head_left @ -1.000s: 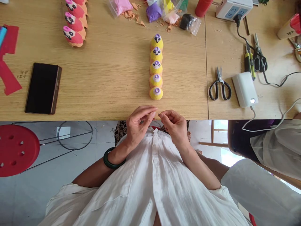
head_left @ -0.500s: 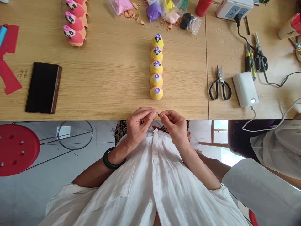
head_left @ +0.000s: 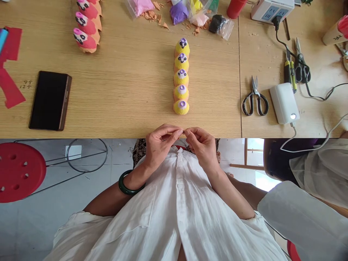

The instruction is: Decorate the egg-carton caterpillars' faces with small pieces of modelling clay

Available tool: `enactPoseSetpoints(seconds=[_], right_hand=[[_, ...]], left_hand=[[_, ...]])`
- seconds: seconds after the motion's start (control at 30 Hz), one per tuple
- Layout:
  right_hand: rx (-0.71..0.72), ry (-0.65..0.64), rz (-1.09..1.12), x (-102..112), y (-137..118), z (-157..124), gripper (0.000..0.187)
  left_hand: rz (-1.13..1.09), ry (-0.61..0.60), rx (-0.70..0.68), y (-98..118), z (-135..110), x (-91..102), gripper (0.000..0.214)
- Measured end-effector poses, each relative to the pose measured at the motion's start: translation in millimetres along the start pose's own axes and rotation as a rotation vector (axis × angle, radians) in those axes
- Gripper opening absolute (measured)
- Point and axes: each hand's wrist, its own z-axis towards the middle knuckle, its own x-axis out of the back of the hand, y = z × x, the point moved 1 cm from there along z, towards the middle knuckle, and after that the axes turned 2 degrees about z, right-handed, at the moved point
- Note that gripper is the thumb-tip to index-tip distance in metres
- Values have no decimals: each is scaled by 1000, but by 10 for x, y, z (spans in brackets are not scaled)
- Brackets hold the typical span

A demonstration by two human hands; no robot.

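Note:
My left hand (head_left: 161, 145) and my right hand (head_left: 201, 145) meet fingertip to fingertip at the table's front edge. Both are closed in a pinch on a tiny dark bit of what looks like black clay, mostly hidden by the fingertips. Just beyond them stands a row of yellow egg-carton bumps (head_left: 181, 92) with white patches and purple rings. The far three bumps carry small black marks like eyes; the nearest two show only white and purple. Farther back lies a bag of black clay (head_left: 216, 24).
Red painted bumps (head_left: 86, 41) and a phone (head_left: 50, 100) lie at left. Bags of purple clay (head_left: 179, 13) and carton scraps are at the back. Scissors (head_left: 255, 96), a white power bank (head_left: 284, 103) and a power strip (head_left: 272, 11) are at right. Beside me sits another person.
My fingertips have come together; the dark bit that showed at my right fingertips is now between both hands. The things on the table have not moved.

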Motion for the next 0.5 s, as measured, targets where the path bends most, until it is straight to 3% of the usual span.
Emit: enactPoseSetpoints(seconds=[0.33,0.5], right_hand=[[26,44,20,8,-11,2,42],[52,66,-25,-10,-18,-16,43]], left_hand=[[-136,-29,94,11,-17,-11,26],[-103,-7,61,-38,-27,-22,20]])
